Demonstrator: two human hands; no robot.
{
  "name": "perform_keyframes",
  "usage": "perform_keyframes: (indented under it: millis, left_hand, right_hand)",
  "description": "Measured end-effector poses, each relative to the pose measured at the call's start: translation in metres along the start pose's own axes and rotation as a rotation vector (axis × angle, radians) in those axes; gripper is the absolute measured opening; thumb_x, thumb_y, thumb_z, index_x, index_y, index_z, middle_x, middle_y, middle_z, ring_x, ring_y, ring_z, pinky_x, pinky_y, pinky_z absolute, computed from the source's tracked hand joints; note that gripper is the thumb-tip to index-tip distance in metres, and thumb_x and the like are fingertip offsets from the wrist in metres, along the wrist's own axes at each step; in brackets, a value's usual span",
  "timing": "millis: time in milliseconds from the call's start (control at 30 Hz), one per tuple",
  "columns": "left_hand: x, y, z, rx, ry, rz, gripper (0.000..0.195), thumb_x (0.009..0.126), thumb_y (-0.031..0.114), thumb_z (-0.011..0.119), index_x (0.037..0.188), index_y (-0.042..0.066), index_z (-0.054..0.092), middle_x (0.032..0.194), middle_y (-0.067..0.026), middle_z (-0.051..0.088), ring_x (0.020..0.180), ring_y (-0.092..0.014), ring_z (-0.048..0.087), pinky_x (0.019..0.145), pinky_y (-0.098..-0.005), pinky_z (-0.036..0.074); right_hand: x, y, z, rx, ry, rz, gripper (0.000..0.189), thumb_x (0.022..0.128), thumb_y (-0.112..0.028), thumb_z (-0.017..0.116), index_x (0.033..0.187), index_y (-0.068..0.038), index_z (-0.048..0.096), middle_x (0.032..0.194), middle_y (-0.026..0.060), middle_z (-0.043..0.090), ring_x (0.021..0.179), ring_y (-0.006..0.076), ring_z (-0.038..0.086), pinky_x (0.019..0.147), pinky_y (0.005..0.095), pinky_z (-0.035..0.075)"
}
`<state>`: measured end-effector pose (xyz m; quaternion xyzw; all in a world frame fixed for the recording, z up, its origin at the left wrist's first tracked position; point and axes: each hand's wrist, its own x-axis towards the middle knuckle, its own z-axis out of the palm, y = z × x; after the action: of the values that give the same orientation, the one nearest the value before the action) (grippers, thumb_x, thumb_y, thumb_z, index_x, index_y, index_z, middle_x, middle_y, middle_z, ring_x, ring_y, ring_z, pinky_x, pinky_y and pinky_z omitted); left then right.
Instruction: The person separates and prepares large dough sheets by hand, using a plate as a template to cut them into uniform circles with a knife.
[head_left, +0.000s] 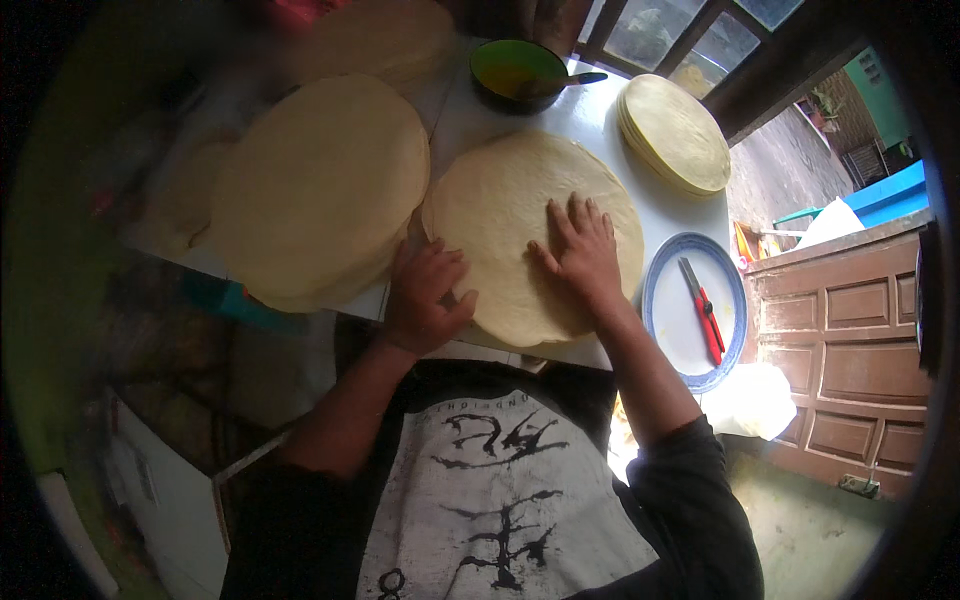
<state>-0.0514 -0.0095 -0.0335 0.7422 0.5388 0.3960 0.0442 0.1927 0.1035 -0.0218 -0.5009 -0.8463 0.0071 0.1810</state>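
Before me a large round dough sheet (495, 187) lies on a white table. My right hand (581, 251) rests on it, palm down with fingers spread, right of its middle. At its left edge is my left hand (431, 296), fingers apart, between this sheet and a stack of large round dough sheets (322, 180); whether it touches either is hard to tell. On the right, a blue-rimmed white plate (671, 352) holds a red-handled utility knife (707, 319), blade out.
At the back stand a green bowl (499, 67) with yellowish contents and a utensil in it, and another large dough stack (375, 34). A stack of smaller dough rounds (675, 135) sits back right. A brown panelled door (859, 360) is at right.
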Motion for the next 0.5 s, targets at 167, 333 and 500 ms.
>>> perform_keyframes:
  millis: [167, 333, 500]
  left_hand:
    - [-0.006, -0.005, 0.001, -0.076, 0.026, -0.019, 0.031, 0.074, 0.02, 0.074, 0.102, 0.006, 0.069, 0.11, -0.0119, 0.069, 0.113, -0.036, 0.06, 0.106, -0.0544, 0.04]
    - [-0.008, -0.007, -0.003, -0.117, 0.059, -0.013, 0.025, 0.079, 0.017, 0.073, 0.1, 0.006, 0.069, 0.112, -0.0158, 0.066, 0.109, -0.036, 0.061, 0.098, -0.0491, 0.047]
    - [-0.014, -0.012, -0.001, -0.166, 0.129, -0.046, 0.021, 0.085, 0.016, 0.071, 0.102, 0.005, 0.066, 0.111, -0.0163, 0.064, 0.104, -0.035, 0.061, 0.095, -0.0453, 0.049]
  right_hand:
    - [0.011, -0.022, 0.009, -0.034, -0.124, -0.068, 0.074, 0.093, -0.055, 0.056, 0.149, -0.009, 0.042, 0.156, 0.0245, 0.034, 0.145, 0.0434, 0.03, 0.12, 0.0559, 0.019]
    - [0.016, -0.062, 0.002, 0.064, -0.123, -0.331, 0.075, 0.095, -0.053, 0.052, 0.15, -0.004, 0.038, 0.157, 0.0235, 0.033, 0.147, 0.0419, 0.027, 0.12, 0.0552, 0.018]
    - [0.009, -0.069, 0.02, 0.06, -0.222, -0.416, 0.073, 0.095, -0.049, 0.052, 0.15, -0.004, 0.038, 0.158, 0.0213, 0.033, 0.148, 0.0398, 0.027, 0.121, 0.0542, 0.017]
